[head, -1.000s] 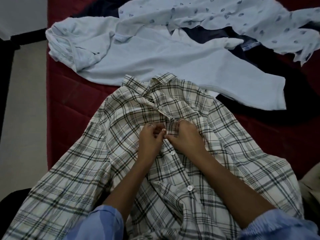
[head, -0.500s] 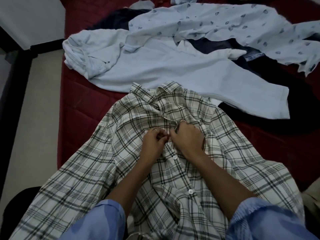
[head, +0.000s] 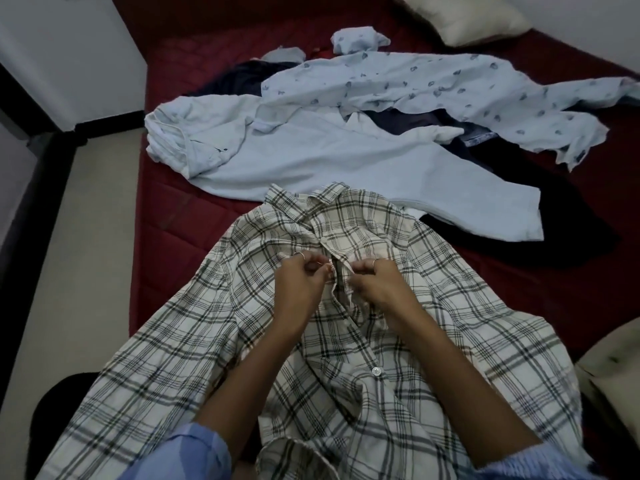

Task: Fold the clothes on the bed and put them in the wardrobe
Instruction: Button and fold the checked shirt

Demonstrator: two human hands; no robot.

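The placket of the plaid shirt point(head: 363, 306) is pinched by the curled fingers of the left hand point(head: 301, 282) and the right hand point(head: 377, 285). Being soft and light, it is probably best gripped at the shoulders.

No readable text, labels, brands, numbers or signs appear on any garment or surface in view.

both arms reach forward, left hand point(head: 302, 284) and right hand point(head: 379, 285) close together, fingers curled, pinching.
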